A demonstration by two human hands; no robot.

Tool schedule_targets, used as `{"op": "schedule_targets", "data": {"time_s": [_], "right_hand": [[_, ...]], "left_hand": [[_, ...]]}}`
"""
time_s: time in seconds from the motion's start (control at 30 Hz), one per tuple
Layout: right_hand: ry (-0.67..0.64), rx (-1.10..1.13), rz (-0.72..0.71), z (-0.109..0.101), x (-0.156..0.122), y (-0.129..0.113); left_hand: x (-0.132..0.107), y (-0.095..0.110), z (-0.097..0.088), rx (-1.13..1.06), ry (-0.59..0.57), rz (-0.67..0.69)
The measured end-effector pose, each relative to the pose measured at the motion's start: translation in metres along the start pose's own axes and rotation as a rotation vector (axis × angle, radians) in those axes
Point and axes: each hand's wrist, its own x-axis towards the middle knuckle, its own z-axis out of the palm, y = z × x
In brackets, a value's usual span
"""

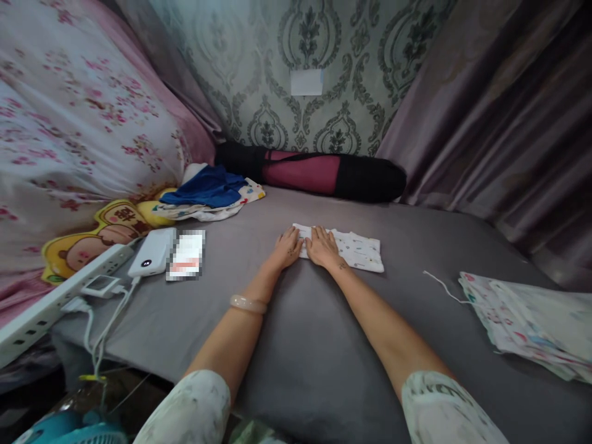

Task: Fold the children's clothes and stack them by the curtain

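A white cloth with a small print (359,251), folded into a flat rectangle, lies on the grey bed surface in front of me. My left hand (288,246) rests on its left end with the fingers stretched out. Beside it, my right hand (322,245) lies flat on the cloth, fingers extended and pointing away from me. Both palms face down, and part of the cloth under them is hidden. The cloth's right end shows past my right hand. Whether it is a garment or a plain cloth, I cannot tell.
At right lies a stack of printed cloths (531,320) with a white string. Rumpled clothes (208,188) and a yellow cushion (111,234) are at left, near a power bank (153,251), a blurred card (186,254) and a power strip (60,302). A long bag (305,172) lies along the wall.
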Motion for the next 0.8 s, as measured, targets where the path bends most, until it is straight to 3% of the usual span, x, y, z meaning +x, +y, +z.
{"op": "schedule_targets", "data": {"time_s": [0.2, 0.47, 0.8], "right_hand": [[0.018, -0.003, -0.034, 0.005, 0.006, -0.014], [0.063, -0.004, -0.021, 0.016, 0.009, -0.016], [-0.002, 0.026, -0.032, 0.006, 0.013, -0.02]], "left_hand": [[0.005, -0.009, 0.008, -0.045, 0.097, 0.02], [0.008, -0.015, 0.012, -0.075, 0.139, 0.029], [0.007, -0.008, 0.0, -0.143, 0.234, 0.014]]}}
